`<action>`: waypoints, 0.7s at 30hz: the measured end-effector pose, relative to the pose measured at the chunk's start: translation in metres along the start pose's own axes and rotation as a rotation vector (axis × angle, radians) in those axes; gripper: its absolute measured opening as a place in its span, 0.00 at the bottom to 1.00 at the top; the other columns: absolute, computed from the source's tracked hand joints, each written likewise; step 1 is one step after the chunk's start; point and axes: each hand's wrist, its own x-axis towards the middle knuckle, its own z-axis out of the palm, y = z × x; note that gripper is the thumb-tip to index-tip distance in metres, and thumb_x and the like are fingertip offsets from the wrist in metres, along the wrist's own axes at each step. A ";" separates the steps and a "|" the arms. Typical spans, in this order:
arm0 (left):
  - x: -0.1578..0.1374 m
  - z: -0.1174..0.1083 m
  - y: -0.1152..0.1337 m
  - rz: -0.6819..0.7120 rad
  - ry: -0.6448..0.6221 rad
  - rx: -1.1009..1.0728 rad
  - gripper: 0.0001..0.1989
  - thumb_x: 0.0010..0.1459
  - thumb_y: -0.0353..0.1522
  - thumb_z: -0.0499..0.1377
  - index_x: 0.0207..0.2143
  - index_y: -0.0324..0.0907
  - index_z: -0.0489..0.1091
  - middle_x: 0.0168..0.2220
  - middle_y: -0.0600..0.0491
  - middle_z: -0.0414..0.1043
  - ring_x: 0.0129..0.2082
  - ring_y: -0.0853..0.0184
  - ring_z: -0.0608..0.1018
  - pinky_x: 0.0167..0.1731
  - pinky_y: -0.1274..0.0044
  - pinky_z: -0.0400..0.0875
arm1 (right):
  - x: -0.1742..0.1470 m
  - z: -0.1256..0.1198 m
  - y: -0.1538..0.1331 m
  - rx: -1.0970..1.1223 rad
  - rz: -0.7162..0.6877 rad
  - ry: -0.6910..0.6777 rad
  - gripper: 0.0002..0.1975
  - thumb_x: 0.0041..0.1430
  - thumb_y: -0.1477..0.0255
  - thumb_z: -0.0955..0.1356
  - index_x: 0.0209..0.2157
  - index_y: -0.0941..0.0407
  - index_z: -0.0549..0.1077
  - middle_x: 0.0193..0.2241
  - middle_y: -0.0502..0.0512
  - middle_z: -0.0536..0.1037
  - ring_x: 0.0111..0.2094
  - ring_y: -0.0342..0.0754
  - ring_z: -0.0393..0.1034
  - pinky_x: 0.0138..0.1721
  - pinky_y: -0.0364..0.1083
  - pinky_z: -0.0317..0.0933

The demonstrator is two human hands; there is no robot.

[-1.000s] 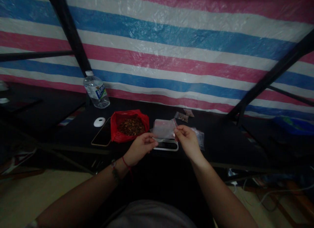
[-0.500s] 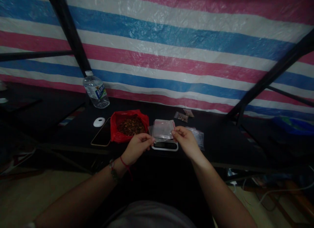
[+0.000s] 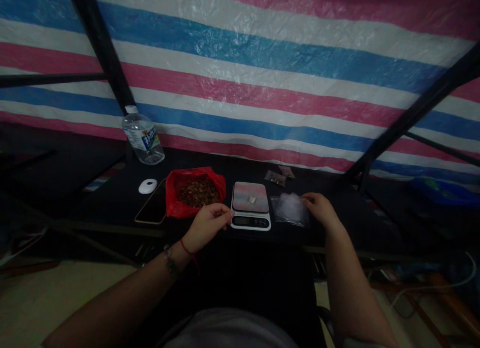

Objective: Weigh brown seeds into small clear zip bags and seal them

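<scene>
My left hand [image 3: 213,219] is closed, thumb against the fingertips, beside the left edge of a white digital kitchen scale [image 3: 250,206]; I see nothing in its fingers. A small pale scrap [image 3: 252,200] shows on the scale's shiny plate. To the right of the scale lie clear zip-lock bags [image 3: 290,209] in a loose pile. My right hand [image 3: 318,208] pinches the right edge of that pile, its fingertips partly hidden. Left of the scale stands an open red plastic bag [image 3: 170,200] of brown dried bits [image 3: 198,193], just behind my left hand.
Two small filled bags [image 3: 276,178] lie behind the scale. A phone [image 3: 152,206], a white rounded device [image 3: 148,186] and a large clear bottle [image 3: 144,138] stand or lie on the left. Black frame bars [image 3: 108,53] slope down in front of a striped plastic sheet [image 3: 240,88].
The clear bag held by both hands over the scale is no longer there. My right hand has moved right to the bag pile. My left hand stays by the scale.
</scene>
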 end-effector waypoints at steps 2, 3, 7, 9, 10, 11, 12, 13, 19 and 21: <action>0.001 0.000 -0.001 0.006 -0.007 0.018 0.14 0.49 0.42 0.61 0.24 0.39 0.70 0.21 0.55 0.70 0.18 0.74 0.68 0.19 0.82 0.61 | 0.003 0.011 0.002 -0.158 0.030 0.050 0.17 0.57 0.66 0.65 0.43 0.60 0.77 0.42 0.65 0.77 0.43 0.55 0.71 0.48 0.50 0.62; 0.001 0.000 -0.001 0.007 -0.012 0.025 0.14 0.50 0.42 0.61 0.24 0.39 0.70 0.21 0.55 0.70 0.18 0.74 0.68 0.20 0.82 0.61 | 0.004 0.014 -0.001 -0.209 0.040 0.095 0.19 0.58 0.65 0.64 0.45 0.61 0.76 0.44 0.66 0.76 0.46 0.56 0.70 0.50 0.52 0.60; 0.001 0.000 0.000 0.005 -0.031 0.039 0.14 0.50 0.42 0.60 0.24 0.39 0.70 0.21 0.55 0.70 0.19 0.74 0.69 0.21 0.81 0.62 | 0.000 0.026 -0.035 -0.271 0.039 0.143 0.26 0.64 0.62 0.57 0.59 0.59 0.66 0.57 0.65 0.67 0.59 0.59 0.59 0.58 0.56 0.54; 0.000 0.001 0.001 0.000 -0.045 0.040 0.14 0.50 0.42 0.60 0.24 0.38 0.70 0.21 0.56 0.70 0.19 0.74 0.69 0.22 0.81 0.62 | -0.005 0.037 -0.053 -0.290 0.056 0.040 0.31 0.65 0.58 0.55 0.65 0.57 0.54 0.65 0.61 0.56 0.64 0.61 0.49 0.60 0.60 0.50; 0.000 0.001 0.001 -0.003 -0.053 0.040 0.14 0.50 0.42 0.60 0.24 0.38 0.70 0.21 0.56 0.70 0.19 0.74 0.69 0.22 0.81 0.62 | -0.007 0.043 -0.060 -0.300 0.083 -0.031 0.32 0.65 0.56 0.54 0.66 0.55 0.50 0.67 0.59 0.51 0.66 0.63 0.44 0.60 0.62 0.48; -0.001 0.002 0.002 -0.006 -0.060 0.039 0.14 0.50 0.42 0.60 0.24 0.39 0.70 0.21 0.56 0.70 0.19 0.74 0.69 0.22 0.81 0.62 | -0.009 0.051 -0.064 -0.308 0.115 -0.100 0.33 0.65 0.54 0.53 0.67 0.53 0.47 0.68 0.57 0.47 0.67 0.64 0.40 0.60 0.65 0.47; -0.001 0.002 0.002 -0.008 -0.063 0.035 0.14 0.50 0.42 0.60 0.24 0.39 0.70 0.21 0.56 0.70 0.19 0.73 0.68 0.22 0.81 0.61 | -0.010 0.057 -0.067 -0.315 0.145 -0.162 0.34 0.65 0.53 0.53 0.68 0.52 0.45 0.68 0.55 0.44 0.67 0.65 0.37 0.60 0.67 0.45; -0.001 0.002 0.002 -0.008 -0.065 0.031 0.14 0.50 0.42 0.60 0.24 0.39 0.70 0.21 0.56 0.70 0.19 0.73 0.68 0.22 0.81 0.61 | -0.011 0.063 -0.068 -0.320 0.169 -0.211 0.34 0.64 0.52 0.52 0.68 0.50 0.44 0.69 0.54 0.43 0.67 0.65 0.35 0.60 0.68 0.42; 0.001 0.000 -0.001 0.003 -0.079 -0.003 0.13 0.48 0.41 0.60 0.24 0.39 0.70 0.21 0.56 0.69 0.19 0.73 0.68 0.22 0.81 0.62 | -0.009 0.064 -0.062 -0.301 0.204 -0.212 0.33 0.63 0.49 0.51 0.67 0.45 0.47 0.69 0.52 0.42 0.67 0.68 0.28 0.59 0.74 0.34; 0.003 -0.001 -0.002 0.008 -0.081 -0.011 0.13 0.49 0.41 0.60 0.24 0.39 0.70 0.20 0.56 0.69 0.19 0.73 0.68 0.22 0.81 0.62 | 0.000 0.056 -0.062 -0.287 0.211 -0.098 0.32 0.64 0.50 0.51 0.66 0.45 0.48 0.69 0.53 0.44 0.67 0.69 0.30 0.58 0.75 0.37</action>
